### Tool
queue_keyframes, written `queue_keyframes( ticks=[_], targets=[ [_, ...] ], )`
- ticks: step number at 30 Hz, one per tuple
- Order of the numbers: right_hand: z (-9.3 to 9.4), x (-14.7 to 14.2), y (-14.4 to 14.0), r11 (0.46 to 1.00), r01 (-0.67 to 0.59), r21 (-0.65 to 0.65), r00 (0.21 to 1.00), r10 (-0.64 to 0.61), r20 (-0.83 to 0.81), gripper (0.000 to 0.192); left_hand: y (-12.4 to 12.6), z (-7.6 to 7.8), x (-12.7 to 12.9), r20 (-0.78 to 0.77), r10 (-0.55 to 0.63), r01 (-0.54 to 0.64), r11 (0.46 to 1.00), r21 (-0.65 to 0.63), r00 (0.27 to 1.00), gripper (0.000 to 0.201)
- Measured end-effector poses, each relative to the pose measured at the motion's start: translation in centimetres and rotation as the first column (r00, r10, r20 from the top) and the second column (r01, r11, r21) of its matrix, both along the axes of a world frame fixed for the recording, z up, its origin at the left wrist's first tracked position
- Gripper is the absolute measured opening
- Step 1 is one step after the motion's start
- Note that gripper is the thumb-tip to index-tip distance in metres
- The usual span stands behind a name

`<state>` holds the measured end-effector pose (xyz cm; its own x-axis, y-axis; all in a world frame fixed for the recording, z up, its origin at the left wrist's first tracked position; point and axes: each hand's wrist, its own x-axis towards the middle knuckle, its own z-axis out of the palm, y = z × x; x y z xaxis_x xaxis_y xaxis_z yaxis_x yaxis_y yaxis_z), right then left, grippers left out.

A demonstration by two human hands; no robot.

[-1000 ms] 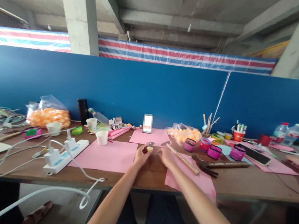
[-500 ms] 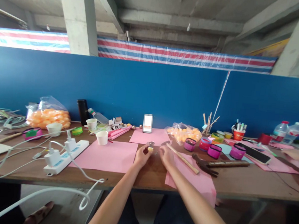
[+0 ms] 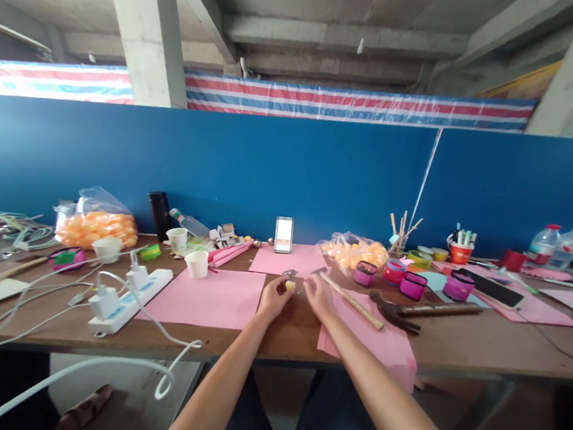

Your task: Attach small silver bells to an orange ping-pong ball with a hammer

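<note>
A small yellow ball (image 3: 290,285) is pinched in the fingertips of the left hand (image 3: 275,297), raised just above the wooden table (image 3: 286,335), apparently so it can be worked on. The right hand (image 3: 318,294) is kept beside it at 3 o'clock, fingers loosely spread and holding nothing. A wooden stick (image 3: 352,301) lies further toward 3 o'clock on pink paper (image 3: 380,340).

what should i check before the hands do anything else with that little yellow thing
1. Left hand grips the small yellow piece: ok.
2. Right hand free, beside the piece: ok, it looks empty.
3. What the piece is, and the shiny bit above it: cannot tell, too small.
4. Wooden stick clear of the right hand: ok, just right of it.
5. Hammer out of the way: ok.
6. Pink paper lying flat: ok.
</note>
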<state>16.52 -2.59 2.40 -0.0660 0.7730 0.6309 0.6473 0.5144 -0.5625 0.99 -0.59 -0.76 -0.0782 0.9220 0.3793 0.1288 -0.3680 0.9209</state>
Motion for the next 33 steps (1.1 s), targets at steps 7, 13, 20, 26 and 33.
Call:
queue_keyframes(
  ticks=[7,13,20,26,33],
  targets=[
    [0.0,0.1,0.3,0.998,-0.031,-0.051,0.999,0.03,-0.028,0.023,0.1,-0.1,0.0,0.013,0.018,-0.018,1.0,0.002,1.0,0.037],
    [0.2,0.2,0.1,0.994,-0.077,-0.081,0.996,0.073,-0.05,0.02,0.0,-0.1,0.0,-0.036,0.009,-0.008,1.0,0.027,0.999,0.037],
    [0.8,0.4,0.2,0.989,-0.084,-0.122,0.99,0.069,-0.122,0.017,0.1,-0.1,0.0,-0.016,0.02,-0.02,0.999,0.031,1.0,0.037],
    [2.1,-0.1,0.2,0.969,-0.171,-0.177,0.966,0.13,-0.222,0.013,-0.7,0.5,0.1,-0.028,0.013,-0.011,0.998,0.061,1.0,0.032],
    [2.8,-2.1,0.8,0.924,-0.309,-0.223,0.908,0.217,-0.359,0.015,-0.7,0.5,0.2,0.023,-0.016,0.015,0.998,0.055,1.0,0.033]
  ],
)
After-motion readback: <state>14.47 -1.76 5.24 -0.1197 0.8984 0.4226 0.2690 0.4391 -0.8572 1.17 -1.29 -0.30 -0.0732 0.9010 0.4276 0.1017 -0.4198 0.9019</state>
